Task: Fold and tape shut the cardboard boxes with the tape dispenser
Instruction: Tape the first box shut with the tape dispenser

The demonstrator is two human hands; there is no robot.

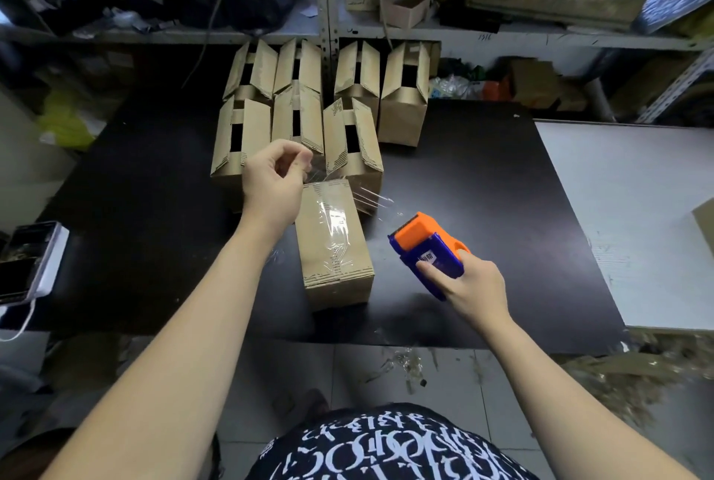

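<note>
My left hand (272, 182), at centre frame, pinches the free end of a clear tape strip (371, 197) between thumb and fingertips, just above the far end of the closed cardboard box (334, 244). My right hand (469, 282), right of centre, is wrapped round the orange-and-blue tape dispenser (427, 247), thumb on its side.

The strip runs wrinkled between them. To do this well I would pull it taut, lay the end over the box's far edge, press it flat, then draw the dispenser along the seam.

Tape already glints on the lid, so I cannot tell whether this is a second pass. The film's edges are hard to trace against the black table (483, 190). Whether the open boxes (293, 108) in the upper middle hold anything is hidden.
</note>
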